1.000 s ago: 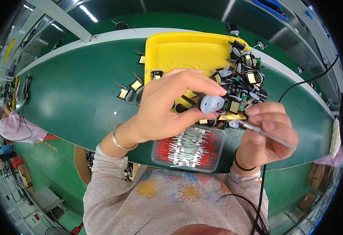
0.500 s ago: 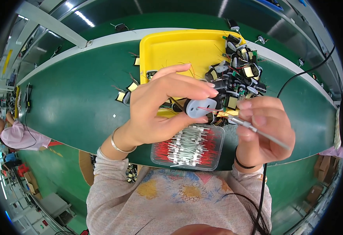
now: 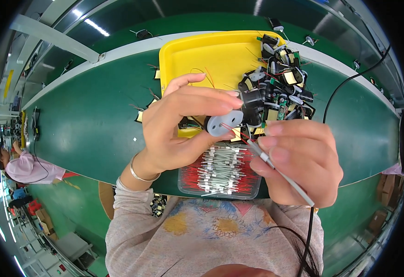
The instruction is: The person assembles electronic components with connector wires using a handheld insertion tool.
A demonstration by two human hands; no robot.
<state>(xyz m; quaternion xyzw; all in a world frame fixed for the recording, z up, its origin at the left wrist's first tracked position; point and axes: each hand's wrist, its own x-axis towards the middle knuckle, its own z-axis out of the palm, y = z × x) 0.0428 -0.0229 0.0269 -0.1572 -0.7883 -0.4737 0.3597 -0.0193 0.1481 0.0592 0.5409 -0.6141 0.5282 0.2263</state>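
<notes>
Between the thumb and fingers of my left hand [image 3: 172, 122] is a small black part with a light grey round disc [image 3: 216, 126] on its face. Thin red wires [image 3: 235, 130] run from a hole in the disc toward my right hand [image 3: 306, 161]. Pinched in my right fingertips is a grey-white sleeved lead [image 3: 285, 177], slanting down to the right. Below both hands sits a clear plastic box [image 3: 257, 188] of red and white leads [image 3: 222, 168], partly covered by my right fingers.
Behind my hands stands a yellow tray [image 3: 202, 48]. Black parts with grey discs and wires [image 3: 285, 76] are heaped on its right side. A few similar parts lie left of the tray on the green table [image 3: 86, 115]. A black cable [image 3: 333, 99] hangs at right; another person [image 3: 28, 164] sits far left.
My left hand has shifted slightly left with the disc part. My right hand has moved left and a little down with the lead, now covering the box's right edge.
</notes>
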